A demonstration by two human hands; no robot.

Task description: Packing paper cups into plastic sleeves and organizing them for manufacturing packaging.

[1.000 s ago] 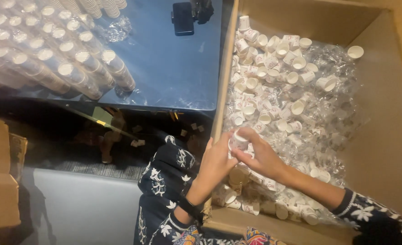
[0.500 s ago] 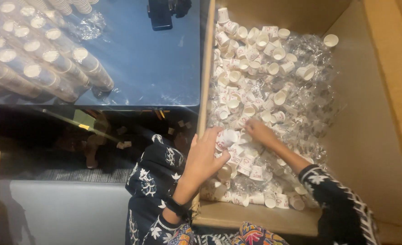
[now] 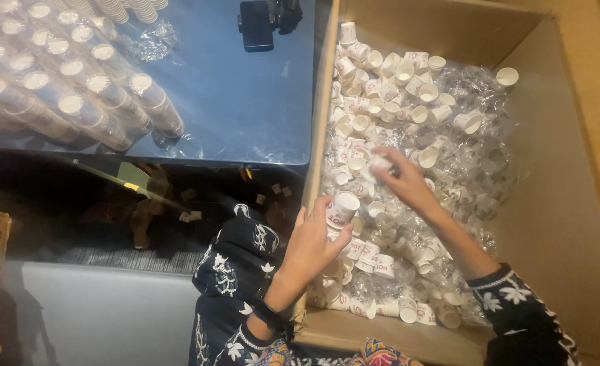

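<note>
Both hands lifted since earlier, left hand (image 3: 313, 240) gripping paper cup (image 3: 344, 208), right hand (image 3: 405, 179) pinching another cup (image 3: 380, 163), above cardboard box (image 3: 564, 203).

The left hand (image 3: 311, 244) holds a small white paper cup (image 3: 344, 207) at the near edge of a large cardboard box (image 3: 564, 203). The right hand (image 3: 408, 183) pinches another cup (image 3: 380, 163) above the loose cups and clear plastic wrap (image 3: 476, 163). Sleeved cup stacks (image 3: 76, 88) lie on the blue table (image 3: 246, 102).
</note>
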